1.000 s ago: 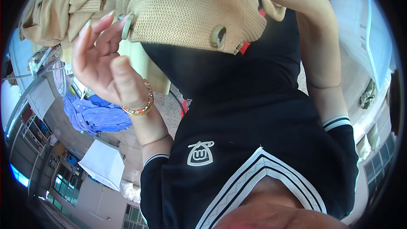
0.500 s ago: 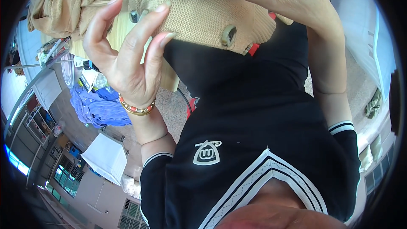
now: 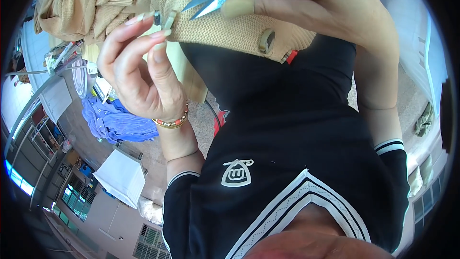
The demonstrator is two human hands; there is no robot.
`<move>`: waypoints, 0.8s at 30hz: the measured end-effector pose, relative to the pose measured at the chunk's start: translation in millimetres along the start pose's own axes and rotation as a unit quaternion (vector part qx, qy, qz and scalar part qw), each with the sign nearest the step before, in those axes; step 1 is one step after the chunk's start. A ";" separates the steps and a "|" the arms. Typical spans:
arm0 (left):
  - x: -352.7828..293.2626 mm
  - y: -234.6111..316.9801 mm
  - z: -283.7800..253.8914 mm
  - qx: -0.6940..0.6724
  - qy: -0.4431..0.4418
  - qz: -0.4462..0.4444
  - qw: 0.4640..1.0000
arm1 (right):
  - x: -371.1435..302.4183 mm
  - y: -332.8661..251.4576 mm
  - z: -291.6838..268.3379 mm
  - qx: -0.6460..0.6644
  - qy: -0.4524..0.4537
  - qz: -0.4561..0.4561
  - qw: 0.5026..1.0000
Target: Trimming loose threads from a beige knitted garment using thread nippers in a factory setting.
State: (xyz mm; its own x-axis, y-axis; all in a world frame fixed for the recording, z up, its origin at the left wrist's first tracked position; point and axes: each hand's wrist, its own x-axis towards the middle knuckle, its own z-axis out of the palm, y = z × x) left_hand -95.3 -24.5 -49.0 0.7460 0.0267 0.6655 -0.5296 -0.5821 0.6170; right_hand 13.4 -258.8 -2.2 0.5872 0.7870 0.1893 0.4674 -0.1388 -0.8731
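A beige knitted garment (image 3: 220,31) lies across my lap, bearing a large brownish button (image 3: 266,41) near its lower edge. My right hand (image 3: 311,0) is wrapped round a pair of small thread snips (image 3: 206,5) above the knit, with blades slightly apart and pointing left. A tan cover (image 3: 239,5) sits on the right thumb. My left hand (image 3: 141,62) has its fingers apart beside another button (image 3: 168,19), seen nearly edge-on at the garment's left edge. A fingertip is at or touching that button. Close by is a small dark, shiny round piece (image 3: 156,17).
More beige knitwear (image 3: 91,5) is heaped at the upper left. A blue-purple cloth (image 3: 115,120) lies lower left, near a white box-like object (image 3: 120,177). Part of a red item (image 3: 291,56) shows at the garment's lower right edge.
My left hand has turned and its fingertips have come up to the edge button. The snips have shifted lower, showing more blade. The knit has slid slightly.
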 end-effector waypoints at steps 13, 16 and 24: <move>16.2 -0.2 15.7 0.026 0.042 -0.037 0.998 | -36.3 48.5 -20.4 0.040 0.072 -0.062 0.995; 15.0 -5.0 15.1 0.004 0.050 -0.042 0.998 | -23.0 45.8 -11.4 0.053 0.081 -0.079 0.992; 17.7 -8.9 15.9 -0.033 0.053 -0.058 0.996 | -44.1 83.0 -35.9 0.068 0.114 -0.116 0.984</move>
State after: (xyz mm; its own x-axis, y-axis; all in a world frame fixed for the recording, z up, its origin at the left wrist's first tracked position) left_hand -71.0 -31.8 -49.4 0.7587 0.1796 0.6262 -0.4699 -0.5149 0.7170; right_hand 50.0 -326.6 -66.9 0.6155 0.6303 0.4732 0.5231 0.1224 -0.8434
